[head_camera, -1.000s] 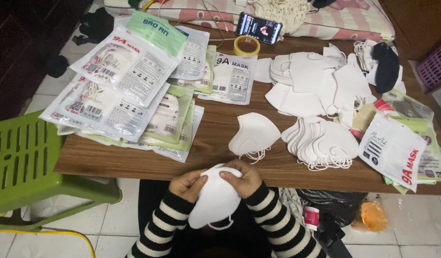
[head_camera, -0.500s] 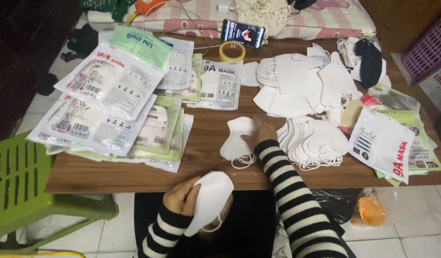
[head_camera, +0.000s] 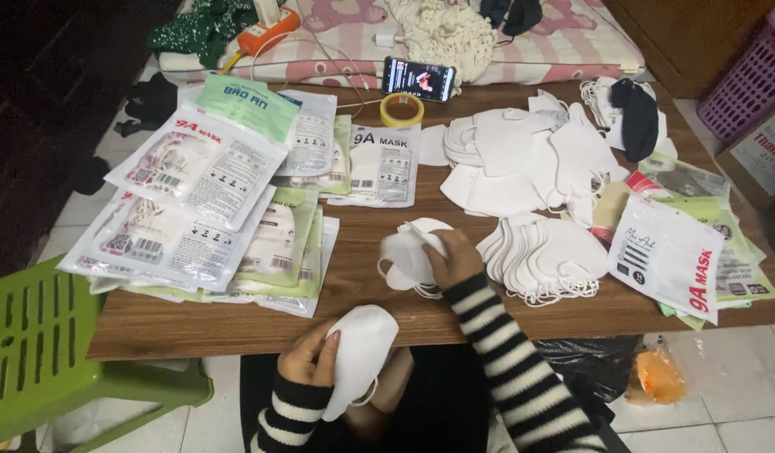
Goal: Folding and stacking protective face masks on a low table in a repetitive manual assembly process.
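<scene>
Item: folded white face mask [head_camera: 360, 352], held at the near edge of the counter [head_camera: 236, 323]. The left hand [head_camera: 308, 356] is gripping it alone, fingers closed along its left side; a second ago both hands were pressing this mask together below the counter edge.

Item: small stack of white masks [head_camera: 407, 256] lying on the counter, mid-front. The right hand [head_camera: 455, 256] has left the held mask and is now resting on this stack, fingers curled over its right edge. Whether they are pinching a single mask or only touching the top cannot be told.

Reading of the change: the hands are working apart, one keeping the finished fold, the other reaching for a further piece.

Nearby stock: fanned row of masks [head_camera: 543, 260] just right of the right hand; loose white heap [head_camera: 522, 164] behind; printed mask pouches [head_camera: 203, 210] at left; tape roll [head_camera: 402, 109] and phone [head_camera: 417, 79] at the far edge.
</scene>
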